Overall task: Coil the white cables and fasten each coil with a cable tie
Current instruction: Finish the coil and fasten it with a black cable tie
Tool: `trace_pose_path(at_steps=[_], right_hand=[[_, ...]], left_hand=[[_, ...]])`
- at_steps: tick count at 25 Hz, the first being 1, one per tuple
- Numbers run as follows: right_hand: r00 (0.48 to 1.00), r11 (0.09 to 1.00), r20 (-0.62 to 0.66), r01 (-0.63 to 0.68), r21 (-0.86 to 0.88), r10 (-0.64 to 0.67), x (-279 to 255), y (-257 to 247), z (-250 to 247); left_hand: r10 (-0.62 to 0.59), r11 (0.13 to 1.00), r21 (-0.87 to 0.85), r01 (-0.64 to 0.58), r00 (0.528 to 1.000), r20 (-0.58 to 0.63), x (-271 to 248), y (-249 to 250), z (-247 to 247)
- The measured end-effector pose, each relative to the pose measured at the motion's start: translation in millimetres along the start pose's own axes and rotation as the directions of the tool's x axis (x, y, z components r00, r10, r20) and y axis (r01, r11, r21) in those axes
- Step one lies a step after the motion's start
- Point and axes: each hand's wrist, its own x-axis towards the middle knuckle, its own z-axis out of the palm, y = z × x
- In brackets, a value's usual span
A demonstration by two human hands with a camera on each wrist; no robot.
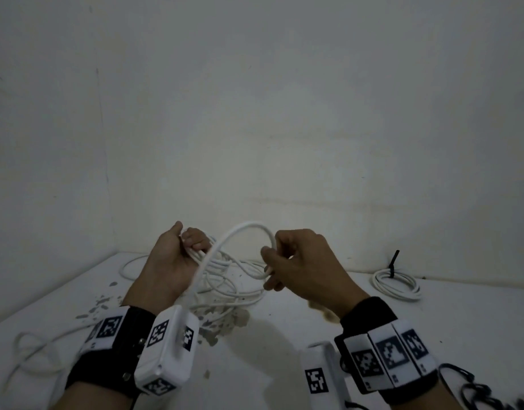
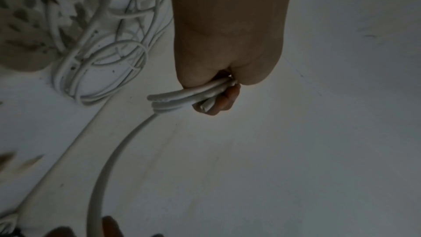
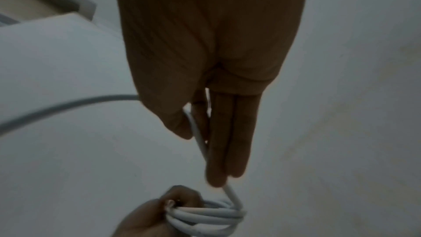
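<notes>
**Winding the white cable into a coil above the worktop**

I am holding both hands up over the white worktop point(image 1: 314, 335), near the corner where it meets the wall point(image 1: 254, 99). My left hand point(image 1: 172, 261) is curling its fingers around a small bundle of loops, the coil point(image 2: 182, 96), and one cut end of the cable is poking out by my fingertips. My right hand point(image 1: 299, 267) is pinching the cable point(image 1: 248, 227) between thumb and fingers, and the strand is arching up between the two hands before running down toward my left wrist. Under my hands a loose tangle of cables point(image 1: 225, 282) is lying on the worktop, beside patches of chipped paint point(image 1: 104, 303). Off to the right, well apart from my hands, a finished coil point(image 1: 396, 284) is resting near the wall with a black cable tie point(image 1: 393, 261) sticking up from it.
</notes>
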Motion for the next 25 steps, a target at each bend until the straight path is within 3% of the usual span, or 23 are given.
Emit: trace_pose_path(at_steps=[3, 5, 7, 9, 11, 14, 17, 20, 22, 25], right_hand=[[0.955, 0.92, -0.144, -0.199, 0.337, 0.259, 2.4, -0.2, -4.8], [0.943, 0.874, -0.114, -0.238, 0.423, 0.312, 2.2, 2.3, -16.2], [0.971, 0.909, 0.093, -0.24, 0.34, 0.221, -0.9, 2.4, -28.1], [0.933, 0.954, 0.344, -0.194, 0.229, 0.107, -6.5, -3.3, -34.9], [0.889, 0.988, 0.456, -0.114, 0.107, 0.053, -10.1, -7.9, -33.7], [0.945, 0.998, 0.322, -0.061, -0.011, 0.061, -9.0, -12.6, -18.0], [0.986, 0.98, 0.126, -0.126, 0.153, 0.107, -5.7, -14.4, 7.9], [0.974, 0.909, 0.112, -0.223, 0.351, 0.196, -2.8, -8.8, 29.1], [0.963, 0.867, 0.106, -0.268, 0.421, 0.246, -2.3, -4.0, 31.9], [0.959, 0.818, 0.106, -0.28, 0.503, 0.263, -4.1, -2.8, 28.9]], left_hand=[[-0.044, 0.999, -0.005, 0.044, 0.998, 0.044, -0.9, -8.4, 5.1], [-0.061, 0.998, -0.014, 0.062, 0.997, 0.038, -1.3, -10.9, 6.4], [-0.067, 0.997, -0.027, 0.068, 0.997, 0.025, -1.8, -11.0, 5.6], [-0.082, 0.996, -0.023, 0.082, 0.997, 0.011, -1.7, -14.0, 5.5], [-0.087, 0.996, -0.001, 0.087, 0.996, -0.009, -2.2, -18.1, 7.0], [-0.103, 0.991, 0.08, 0.105, 0.994, -0.032, -5.6, -25.8, 13.1], [-0.111, 0.964, 0.233, 0.129, 0.99, -0.09, -12.6, -40.3, 24.9], [-0.081, 0.805, 0.575, 0.149, 0.986, -0.143, -20.9, -58.7, 32.2], [-0.138, 0.726, 0.662, 0.189, 0.982, -0.129, -26.1, -65.6, 33.0], [-0.2, 0.678, 0.709, 0.196, 0.977, -0.079, -30.7, -68.3, 35.0]])
